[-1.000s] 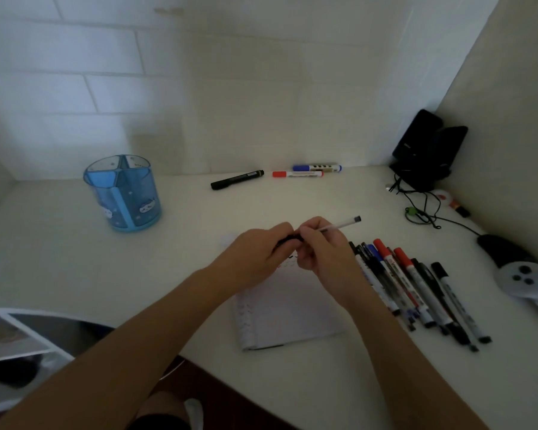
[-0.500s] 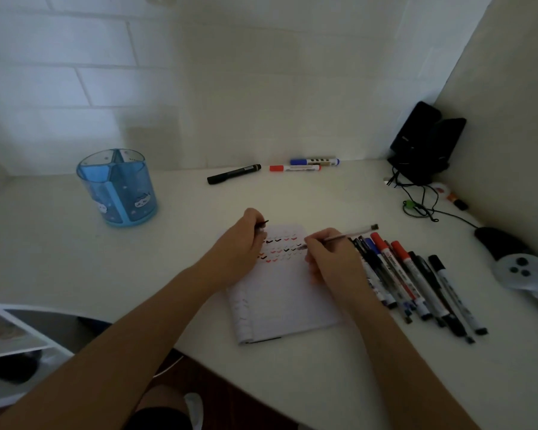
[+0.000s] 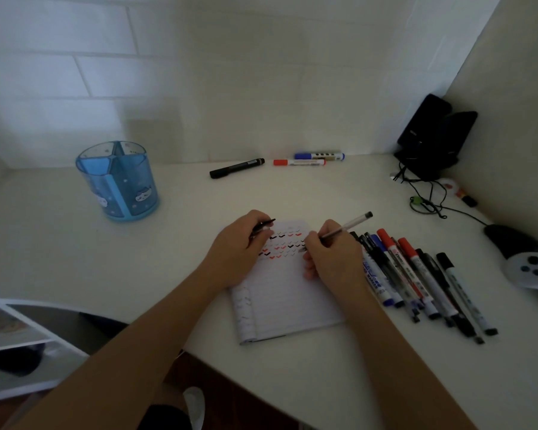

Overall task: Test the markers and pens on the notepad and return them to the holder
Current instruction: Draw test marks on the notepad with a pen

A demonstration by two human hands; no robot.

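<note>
A lined notepad [image 3: 288,301] lies at the desk's front edge, its upper rows filled with small red and black tick marks. My right hand [image 3: 331,259] grips a clear pen [image 3: 348,226] with its tip down on the right side of the page. Resting on the pad's upper left corner, my left hand [image 3: 236,256] holds the black pen cap [image 3: 263,227]. A row of several markers and pens [image 3: 416,274] lies just right of the pad. The blue divided holder [image 3: 118,181] stands at the back left.
A black marker [image 3: 236,168], a red marker [image 3: 298,162] and a blue marker [image 3: 319,156] lie by the back wall. A black device with cables [image 3: 432,141] fills the right corner. A controller [image 3: 531,268] sits at the far right, a shelf [image 3: 22,346] at lower left.
My hands pulled apart, taking the cap off the pen. The left hand went to the pad's upper left corner with the cap, and the right hand brought the pen tip down onto the page.
</note>
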